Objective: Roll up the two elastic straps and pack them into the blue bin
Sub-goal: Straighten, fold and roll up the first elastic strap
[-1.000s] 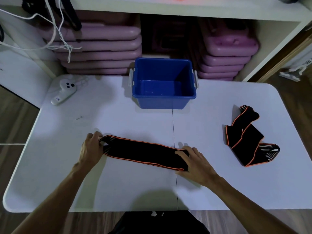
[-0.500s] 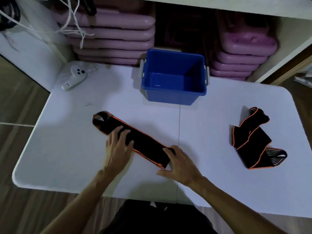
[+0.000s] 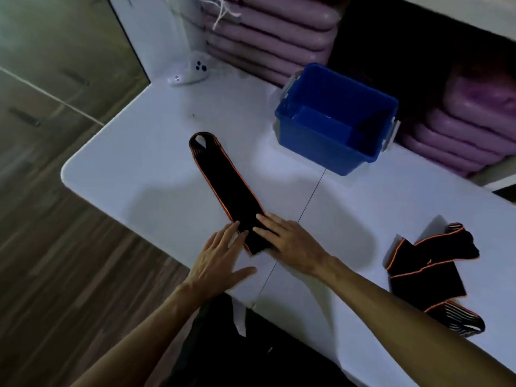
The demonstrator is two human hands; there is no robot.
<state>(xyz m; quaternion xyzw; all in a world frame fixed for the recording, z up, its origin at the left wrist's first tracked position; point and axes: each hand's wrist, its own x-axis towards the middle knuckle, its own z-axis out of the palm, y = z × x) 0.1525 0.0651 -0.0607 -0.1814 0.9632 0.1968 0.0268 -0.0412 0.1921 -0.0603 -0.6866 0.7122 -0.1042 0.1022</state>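
A black elastic strap with orange edges (image 3: 227, 182) lies flat and stretched out on the white table (image 3: 139, 174), its looped end pointing away from me. Both hands rest at its near end. My left hand (image 3: 220, 255) lies flat with fingertips on the strap's left edge. My right hand (image 3: 284, 241) presses its fingers on the strap's near end. The second strap (image 3: 430, 272) lies crumpled at the right of the table. The blue bin (image 3: 335, 118) stands empty at the back of the table.
A white controller (image 3: 190, 71) lies at the table's far left corner. Stacked purple cases (image 3: 268, 32) fill the shelf behind the bin. The table's left edge drops to a wooden floor (image 3: 55, 247).
The view has tilted and swung left. My left hand slid down the strap to its near end beside my right hand. The strap now lies straight, pointing away from me.
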